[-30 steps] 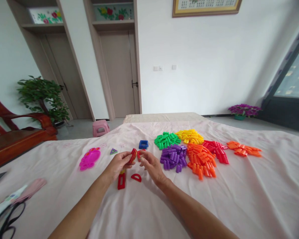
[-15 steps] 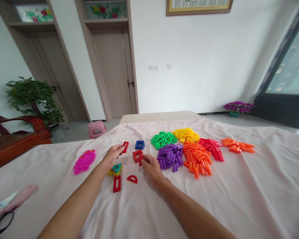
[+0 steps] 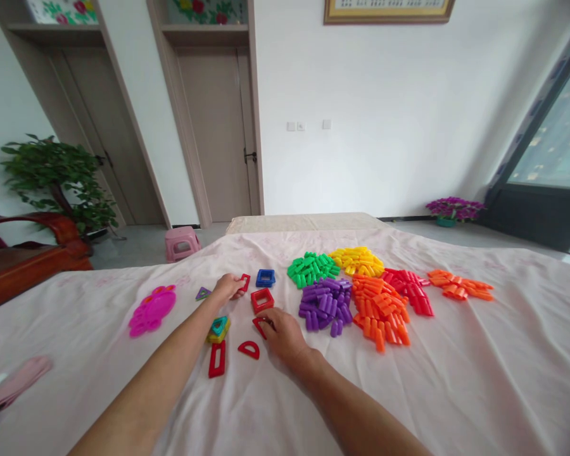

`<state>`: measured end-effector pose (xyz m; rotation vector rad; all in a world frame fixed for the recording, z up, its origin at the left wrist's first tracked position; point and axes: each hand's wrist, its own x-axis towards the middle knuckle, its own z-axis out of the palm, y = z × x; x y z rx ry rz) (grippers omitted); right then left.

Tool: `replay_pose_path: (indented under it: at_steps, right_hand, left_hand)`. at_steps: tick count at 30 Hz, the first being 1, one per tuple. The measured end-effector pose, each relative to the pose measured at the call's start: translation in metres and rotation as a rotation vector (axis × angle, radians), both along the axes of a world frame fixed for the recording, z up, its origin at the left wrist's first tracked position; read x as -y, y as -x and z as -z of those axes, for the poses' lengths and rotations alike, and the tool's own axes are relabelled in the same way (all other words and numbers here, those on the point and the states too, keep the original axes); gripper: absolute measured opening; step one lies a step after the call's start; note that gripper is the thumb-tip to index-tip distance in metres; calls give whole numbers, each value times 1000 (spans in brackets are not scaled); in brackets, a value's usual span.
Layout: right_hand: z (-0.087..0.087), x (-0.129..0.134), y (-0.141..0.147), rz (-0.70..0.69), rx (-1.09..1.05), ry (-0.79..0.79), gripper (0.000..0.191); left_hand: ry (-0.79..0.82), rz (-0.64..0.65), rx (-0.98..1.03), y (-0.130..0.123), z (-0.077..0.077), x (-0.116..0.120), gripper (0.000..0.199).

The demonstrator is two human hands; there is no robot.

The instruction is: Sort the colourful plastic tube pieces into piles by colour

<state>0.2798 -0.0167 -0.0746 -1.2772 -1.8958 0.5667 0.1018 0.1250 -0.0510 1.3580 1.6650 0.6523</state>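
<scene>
My left hand [image 3: 230, 287] pinches a small red frame piece [image 3: 245, 282] just left of the blue square frames [image 3: 265, 277]. Closer to me, my right hand [image 3: 283, 334] grips a red triangular piece [image 3: 260, 327], in front of the red square frames [image 3: 262, 300]. A red half-round piece [image 3: 249, 349] lies left of that hand. Under my left forearm's right side are a stack of yellow and teal pieces [image 3: 218, 329] and a red rectangle [image 3: 217, 359]. A purple triangle [image 3: 202, 293] rests left of my left hand.
Piles of purple [image 3: 325, 305], green [image 3: 312, 269], yellow [image 3: 356, 260], orange [image 3: 380, 307] and red [image 3: 410, 290] pieces cover the right of the cloth [image 3: 456, 380], with more orange ones [image 3: 460, 284] beyond. At left lie a magenta paw-like shape [image 3: 152, 310] and a pink item [image 3: 26, 380].
My left hand has moved slightly right with its red piece, uncovering the purple triangle. My right hand has come nearer to me and left, and its red piece has turned. The view has shifted slightly.
</scene>
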Motion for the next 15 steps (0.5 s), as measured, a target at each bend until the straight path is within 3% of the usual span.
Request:
replay_pose_path:
  at_steps: [4, 8, 11, 15]
  right_hand:
    - [-2, 1, 1, -36, 95, -8, 18]
    - [-2, 1, 2, -32, 124, -3, 19]
    - [0, 0, 2, -27, 135, -3, 19]
    - [3, -1, 4, -30, 150, -19, 18]
  left_hand:
    - [18, 48, -140, 14, -8, 0, 40]
    - [-60, 75, -242, 43, -23, 15, 25]
    - [-143, 115, -263, 64, -35, 41, 27]
    - [-216, 195, -324, 76, -53, 99, 36]
